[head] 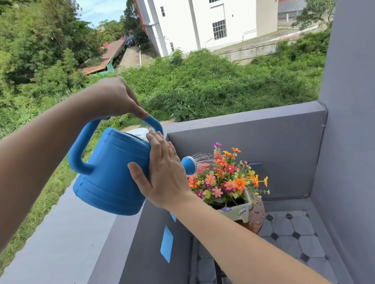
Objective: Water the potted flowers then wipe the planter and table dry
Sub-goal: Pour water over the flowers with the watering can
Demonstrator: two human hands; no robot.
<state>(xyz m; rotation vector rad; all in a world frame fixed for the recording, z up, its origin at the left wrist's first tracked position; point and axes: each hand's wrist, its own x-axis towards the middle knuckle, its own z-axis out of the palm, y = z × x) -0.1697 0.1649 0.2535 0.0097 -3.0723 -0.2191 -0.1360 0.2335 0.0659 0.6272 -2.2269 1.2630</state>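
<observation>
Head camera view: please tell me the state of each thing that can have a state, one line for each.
Blue plastic watering can: lifted, tilted forward, pouring.
Blue sprinkler nozzle: spraying water onto the flowers.
Left hand: fingers closed on the can's top handle.
Right hand: flat, open, pressed against the can's side.
Colourful potted flowers: upright, being watered.
Pale square planter: upright.
Brown round table: wet with drops.

Your small round table [256,219], brown and beaded with water drops, stands on the tiled balcony floor [290,236] near the grey corner walls. Directly on it sits the pale square planter [237,211] of colourful flowers [226,179], covering most of the top.
</observation>
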